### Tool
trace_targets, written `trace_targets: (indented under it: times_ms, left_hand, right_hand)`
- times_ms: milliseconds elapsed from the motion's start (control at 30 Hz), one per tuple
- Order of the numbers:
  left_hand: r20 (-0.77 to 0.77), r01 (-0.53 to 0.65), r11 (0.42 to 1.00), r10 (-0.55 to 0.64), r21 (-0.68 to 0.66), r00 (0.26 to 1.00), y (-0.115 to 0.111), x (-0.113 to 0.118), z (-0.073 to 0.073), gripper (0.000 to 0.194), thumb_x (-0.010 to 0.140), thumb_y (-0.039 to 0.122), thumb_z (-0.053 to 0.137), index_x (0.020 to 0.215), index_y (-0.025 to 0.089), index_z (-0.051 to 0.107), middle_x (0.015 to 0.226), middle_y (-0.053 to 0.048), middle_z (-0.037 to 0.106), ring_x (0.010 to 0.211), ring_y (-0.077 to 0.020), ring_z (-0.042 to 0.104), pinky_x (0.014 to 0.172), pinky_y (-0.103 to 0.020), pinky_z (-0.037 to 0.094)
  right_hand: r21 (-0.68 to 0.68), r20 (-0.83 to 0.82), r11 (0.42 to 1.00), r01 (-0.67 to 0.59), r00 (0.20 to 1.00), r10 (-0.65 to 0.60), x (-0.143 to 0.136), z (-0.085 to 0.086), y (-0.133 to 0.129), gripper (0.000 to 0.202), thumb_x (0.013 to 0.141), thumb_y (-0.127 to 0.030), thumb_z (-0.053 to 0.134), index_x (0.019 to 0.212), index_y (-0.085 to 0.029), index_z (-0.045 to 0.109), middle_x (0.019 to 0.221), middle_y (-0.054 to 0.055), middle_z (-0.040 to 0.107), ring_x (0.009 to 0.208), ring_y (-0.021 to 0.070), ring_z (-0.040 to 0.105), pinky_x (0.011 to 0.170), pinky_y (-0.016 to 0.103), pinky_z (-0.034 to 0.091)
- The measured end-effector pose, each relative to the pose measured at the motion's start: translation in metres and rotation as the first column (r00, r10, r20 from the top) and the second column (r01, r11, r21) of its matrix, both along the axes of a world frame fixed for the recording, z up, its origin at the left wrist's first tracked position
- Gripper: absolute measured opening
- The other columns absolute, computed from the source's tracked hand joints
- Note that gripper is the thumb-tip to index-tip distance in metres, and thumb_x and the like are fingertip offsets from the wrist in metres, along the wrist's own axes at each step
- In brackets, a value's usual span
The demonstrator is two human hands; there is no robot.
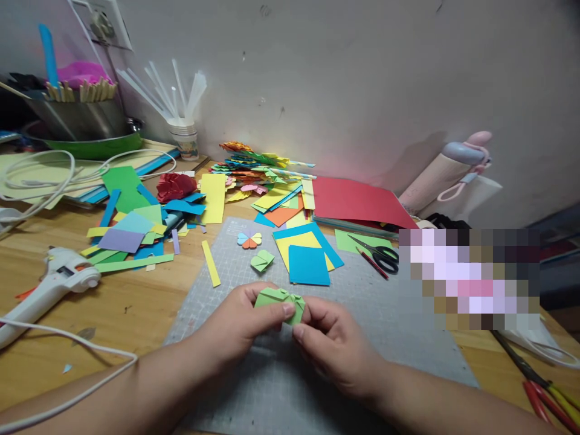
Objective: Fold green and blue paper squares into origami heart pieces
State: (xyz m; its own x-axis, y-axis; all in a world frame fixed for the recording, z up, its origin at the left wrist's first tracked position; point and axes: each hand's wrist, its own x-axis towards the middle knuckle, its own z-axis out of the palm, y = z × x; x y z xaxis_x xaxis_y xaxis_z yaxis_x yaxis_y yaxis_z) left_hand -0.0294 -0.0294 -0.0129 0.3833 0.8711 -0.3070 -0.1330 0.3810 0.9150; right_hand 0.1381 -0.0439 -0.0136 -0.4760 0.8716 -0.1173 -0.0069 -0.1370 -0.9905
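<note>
A piece of folded green paper (pixel 272 297) is held up over the grey cutting mat (pixel 385 386). My left hand (pixel 254 314) grips it from the left, with the thumb lying across its front. At its right edge my right hand (pixel 333 338) pinches it between thumb and fingers. The paper has several creased flaps along its top. Just beyond the hands, a small green folded paper heart shape (pixel 262 261) and a multicoloured paper flower (pixel 249 240) rest on the mat. Blue paper squares (pixel 309 264) lie on yellow paper to the right.
Black-handled scissors (pixel 385 257) and a red pencil (pixel 372 264) lie at the right. Paper scraps (pixel 122 240) and a white glue gun (pixel 63 275) with its cord are on the left. A red sheet (pixel 362 202) lies near the wall; red-handled pliers (pixel 539 399) lie front right.
</note>
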Motion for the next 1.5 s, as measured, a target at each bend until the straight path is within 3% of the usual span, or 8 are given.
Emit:
trace_targets:
  times_ms: [167,333,500,667,900,1133,1400,1500]
  left_hand:
    - [-0.120,0.010,0.999,-0.006,0.033,0.993,0.000,0.000,0.003,0.027,0.070,0.037,0.068,0.068,0.015,0.053,0.061,0.005,0.046,0.058,-0.0099,0.038,0.056,-0.024,0.028]
    - [-0.249,0.108,0.990,-0.083,0.089,0.965,0.000,0.000,0.007,0.026,0.072,0.038,0.064,0.069,0.014,0.054,0.061,0.004,0.047,0.058,-0.0110,0.040,0.055,-0.024,0.028]
    - [-0.204,0.020,0.978,0.024,0.210,0.979,0.002,-0.001,0.013,0.015,0.074,0.030,0.061,0.078,0.016,0.057,0.071,0.002,0.054,0.067,-0.0125,0.047,0.061,-0.024,0.035]
    - [-0.203,-0.015,0.974,0.062,0.226,0.977,0.001,0.001,0.014,0.014,0.074,0.029,0.061,0.072,0.015,0.057,0.069,0.001,0.057,0.067,-0.0133,0.051,0.064,-0.025,0.039]
    - [-0.279,0.035,0.974,0.030,0.224,0.960,0.002,0.000,0.015,0.015,0.074,0.030,0.059,0.071,0.015,0.059,0.069,-0.001,0.058,0.068,-0.0147,0.052,0.064,-0.027,0.039]
    - [-0.329,0.073,0.953,0.029,0.293,0.944,0.000,0.000,0.012,0.010,0.075,0.026,0.056,0.071,0.016,0.058,0.067,0.000,0.057,0.066,-0.0141,0.052,0.063,-0.026,0.040]
    - [-0.453,0.035,0.829,0.269,0.558,0.850,-0.015,0.008,0.011,0.013,0.069,0.014,0.053,0.059,0.019,0.046,0.062,0.002,0.052,0.060,-0.0133,0.049,0.058,-0.026,0.037]
    - [-0.428,0.028,0.837,0.250,0.546,0.868,-0.014,0.006,0.013,0.015,0.071,0.017,0.055,0.058,0.019,0.048,0.063,0.001,0.052,0.062,-0.0138,0.049,0.060,-0.026,0.037]
  right_hand:
    - [-0.026,0.036,0.999,-0.042,0.998,0.043,0.007,-0.001,0.002,0.028,0.085,-0.041,0.053,0.069,-0.019,0.044,0.057,-0.005,0.040,0.046,0.0078,0.035,0.042,0.020,0.028]
    - [0.069,0.123,0.994,0.080,0.989,-0.088,0.009,0.002,0.006,0.026,0.089,-0.040,0.046,0.072,-0.020,0.043,0.057,-0.006,0.040,0.046,0.0078,0.036,0.044,0.021,0.029]
    - [0.185,0.197,0.978,0.102,0.971,-0.138,0.009,0.004,0.009,0.025,0.087,-0.031,0.046,0.064,-0.020,0.043,0.052,-0.007,0.040,0.047,0.0086,0.037,0.048,0.023,0.031]
    - [0.175,0.180,0.983,0.058,0.980,-0.090,0.009,0.005,0.008,0.015,0.085,-0.032,0.051,0.077,-0.019,0.050,0.062,-0.004,0.046,0.052,0.0099,0.042,0.050,0.023,0.033]
    - [0.267,0.235,0.955,0.127,0.953,-0.192,0.005,0.006,0.008,0.015,0.082,-0.026,0.051,0.069,-0.018,0.052,0.060,-0.004,0.044,0.054,0.0105,0.040,0.050,0.023,0.033]
    - [0.395,0.308,0.916,0.068,0.930,-0.202,0.007,0.003,0.007,0.014,0.081,-0.023,0.050,0.068,-0.018,0.052,0.061,-0.003,0.047,0.058,0.0117,0.043,0.054,0.024,0.036]
    - [0.558,0.335,0.830,-0.017,0.919,-0.207,-0.001,0.004,-0.007,0.021,0.084,-0.020,0.048,0.064,-0.018,0.048,0.060,-0.003,0.044,0.055,0.0114,0.041,0.053,0.025,0.032]
    - [0.492,0.321,0.870,0.016,0.926,-0.199,0.000,0.007,-0.006,0.021,0.085,-0.022,0.049,0.064,-0.019,0.049,0.061,-0.002,0.045,0.057,0.0121,0.042,0.054,0.026,0.033]
